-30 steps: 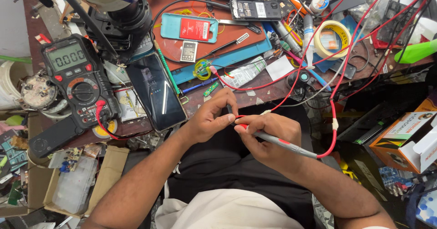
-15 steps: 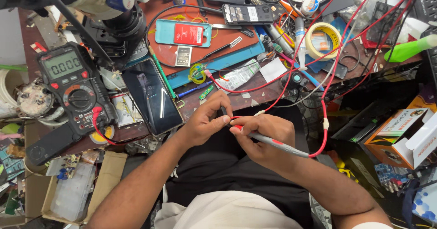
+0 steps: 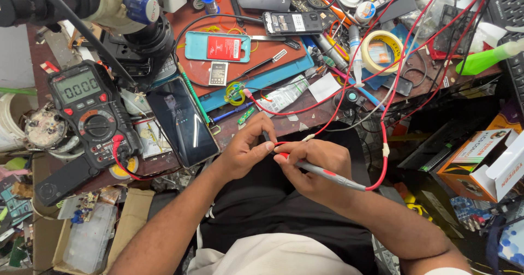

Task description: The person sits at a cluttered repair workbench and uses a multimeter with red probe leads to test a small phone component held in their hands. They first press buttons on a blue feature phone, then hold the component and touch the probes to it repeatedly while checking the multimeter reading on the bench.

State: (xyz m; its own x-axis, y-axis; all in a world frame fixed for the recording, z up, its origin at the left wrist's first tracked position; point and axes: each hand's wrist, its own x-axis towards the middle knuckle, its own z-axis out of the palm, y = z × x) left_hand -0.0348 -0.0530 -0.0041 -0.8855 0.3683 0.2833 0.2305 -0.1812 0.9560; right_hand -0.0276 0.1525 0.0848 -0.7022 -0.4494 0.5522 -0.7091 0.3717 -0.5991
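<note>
My right hand grips a grey and red test probe whose red lead loops up over the bench. The fingers of my left hand pinch the probe's red tip end beside my right thumb. Both hands hover over my lap, just below the bench's front edge. A black multimeter with red leads plugged in stands to the left. Beside it lies a dark smartphone, screen up.
A microscope head hangs over the bench at top left. A red mat carries a teal phone back, a small phone and tools. A tape roll, tangled wires and an orange and white box crowd the right.
The camera view has shifted slightly. My left fingers have closed in on the probe's tip; both hands stay together in about the same place.
</note>
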